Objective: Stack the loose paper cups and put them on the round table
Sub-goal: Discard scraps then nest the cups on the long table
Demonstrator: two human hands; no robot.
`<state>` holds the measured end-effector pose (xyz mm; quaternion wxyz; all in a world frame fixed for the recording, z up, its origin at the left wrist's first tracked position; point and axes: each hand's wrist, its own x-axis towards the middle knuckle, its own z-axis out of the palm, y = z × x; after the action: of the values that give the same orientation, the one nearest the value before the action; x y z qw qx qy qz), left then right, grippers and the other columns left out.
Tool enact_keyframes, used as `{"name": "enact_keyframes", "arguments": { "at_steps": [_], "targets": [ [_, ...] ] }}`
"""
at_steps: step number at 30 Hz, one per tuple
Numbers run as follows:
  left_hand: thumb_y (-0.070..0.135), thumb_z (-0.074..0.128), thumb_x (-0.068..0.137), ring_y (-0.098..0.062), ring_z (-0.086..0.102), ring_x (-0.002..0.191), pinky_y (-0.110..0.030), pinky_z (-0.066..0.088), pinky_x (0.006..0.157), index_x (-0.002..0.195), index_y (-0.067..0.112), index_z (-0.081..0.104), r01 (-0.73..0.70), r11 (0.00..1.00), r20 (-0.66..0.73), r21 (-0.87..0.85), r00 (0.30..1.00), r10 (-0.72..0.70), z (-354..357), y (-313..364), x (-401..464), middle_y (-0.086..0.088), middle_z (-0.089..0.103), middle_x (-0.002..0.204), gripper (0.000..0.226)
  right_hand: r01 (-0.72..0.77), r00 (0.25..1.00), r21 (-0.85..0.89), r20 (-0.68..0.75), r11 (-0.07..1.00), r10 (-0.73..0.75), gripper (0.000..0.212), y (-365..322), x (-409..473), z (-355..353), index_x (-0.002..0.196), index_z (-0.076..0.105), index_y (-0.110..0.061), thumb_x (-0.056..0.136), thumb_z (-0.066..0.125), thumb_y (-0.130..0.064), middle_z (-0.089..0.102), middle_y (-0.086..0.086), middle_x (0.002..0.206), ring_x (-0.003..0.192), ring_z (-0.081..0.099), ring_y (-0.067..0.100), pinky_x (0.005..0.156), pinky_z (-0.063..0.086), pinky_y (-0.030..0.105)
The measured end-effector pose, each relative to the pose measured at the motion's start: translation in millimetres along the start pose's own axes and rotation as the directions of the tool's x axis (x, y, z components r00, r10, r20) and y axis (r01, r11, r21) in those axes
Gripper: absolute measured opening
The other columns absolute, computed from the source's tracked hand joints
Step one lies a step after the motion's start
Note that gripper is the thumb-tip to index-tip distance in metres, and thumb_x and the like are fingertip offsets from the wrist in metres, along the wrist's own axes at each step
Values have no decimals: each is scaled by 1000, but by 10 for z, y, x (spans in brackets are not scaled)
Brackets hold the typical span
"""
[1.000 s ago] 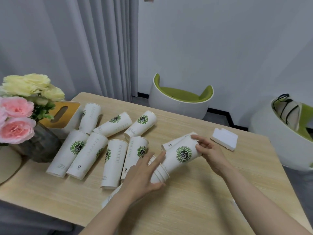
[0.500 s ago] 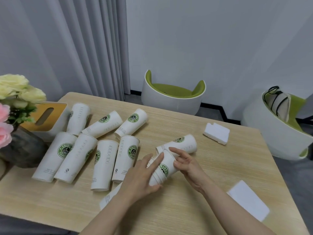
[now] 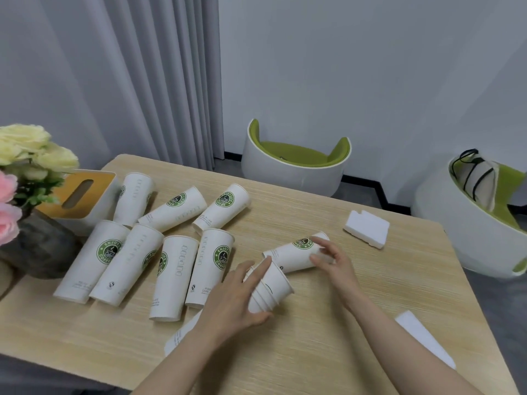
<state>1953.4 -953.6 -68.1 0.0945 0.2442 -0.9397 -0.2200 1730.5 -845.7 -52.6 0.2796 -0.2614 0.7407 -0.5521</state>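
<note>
Left hand steadies the stack while right takes the next cup.
My left hand [image 3: 242, 295] is clamped on the nested stack [image 3: 269, 289], mouth aimed right; my right hand [image 3: 332, 259] pinches a lying cup [image 3: 293, 253] just beyond, mid-worktop [image 3: 328, 346], seemingly to feed it in. Seven more cups [image 3: 176, 276] lie left.

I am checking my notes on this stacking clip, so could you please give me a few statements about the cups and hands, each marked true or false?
1. The left hand grips a nested stack of cups. True.
2. The right hand rests flat on the bare table. False: its fingers hold a single cup lying on its side.
3. The loose cups by the tissue box stand upright. False: they lie on their sides.
4. A white foam block lies on the wooden table beyond the right hand. True.
5. The flowers are at the table's left. True.
</note>
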Motion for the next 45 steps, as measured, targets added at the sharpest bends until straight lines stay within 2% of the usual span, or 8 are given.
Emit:
{"name": "enact_keyframes", "arguments": {
  "at_steps": [3,7,13,18,22,32,35,45],
  "targets": [
    [65,61,74,-9,32,133,-29,44,93,137,57,-20,30,999,-21,-34,999,-31,-43,-16,-47,13,19,150,102,-5,999,-242,-48,970,-7,43,154,223,-174,122,62,-22,83,69,-5,41,9,139,134,33,22,113,26,46],
    [65,62,74,-8,29,135,-31,43,96,136,60,-20,67,996,-38,-59,997,-69,-78,-32,-99,13,18,150,102,-53,998,-345,20,937,64,45,278,405,-260,125,62,-22,83,70,-6,37,10,144,139,28,26,116,20,44],
    [69,61,72,-8,32,134,-27,43,90,137,61,-17,102,994,-68,-34,992,-104,-92,-78,-173,14,20,151,102,-60,997,-250,23,966,68,38,330,437,-222,118,66,-12,82,67,2,59,8,129,124,48,22,109,34,36],
    [72,58,70,-10,36,133,-30,45,92,135,65,-20,121,992,-64,-28,990,-122,-107,-114,-211,13,20,151,102,-101,995,-126,-20,987,99,38,335,456,-191,111,68,-9,79,64,11,62,11,121,106,54,19,88,39,26],
    [73,57,68,-11,36,133,-31,45,94,135,65,-20,128,991,-58,-39,990,-130,-104,-120,-221,14,20,151,102,-163,986,-24,-52,986,161,35,313,439,-176,105,69,-12,81,60,12,61,7,120,107,55,22,92,47,34],
    [70,60,71,-12,35,133,-33,46,91,137,66,-14,97,994,-53,-52,994,-100,-171,-164,-197,12,21,150,99,-98,994,141,-31,985,103,41,26,361,-221,101,71,-21,81,59,13,65,-8,109,95,60,5,79,49,24],
    [70,60,71,-10,34,133,-30,46,90,135,67,-15,93,994,-44,-58,994,-96,-210,-197,-206,13,21,149,99,-63,998,217,3,974,64,42,-86,323,-246,100,70,-21,81,58,14,67,-11,110,97,61,3,84,49,26],
    [69,62,72,-10,38,129,-26,45,87,137,63,-13,89,992,-56,-95,994,-94,-298,-252,-247,12,25,145,100,1,994,231,104,973,-26,39,-381,204,-204,106,69,-17,84,56,11,69,-2,112,97,62,12,80,48,26]
  ]
}}
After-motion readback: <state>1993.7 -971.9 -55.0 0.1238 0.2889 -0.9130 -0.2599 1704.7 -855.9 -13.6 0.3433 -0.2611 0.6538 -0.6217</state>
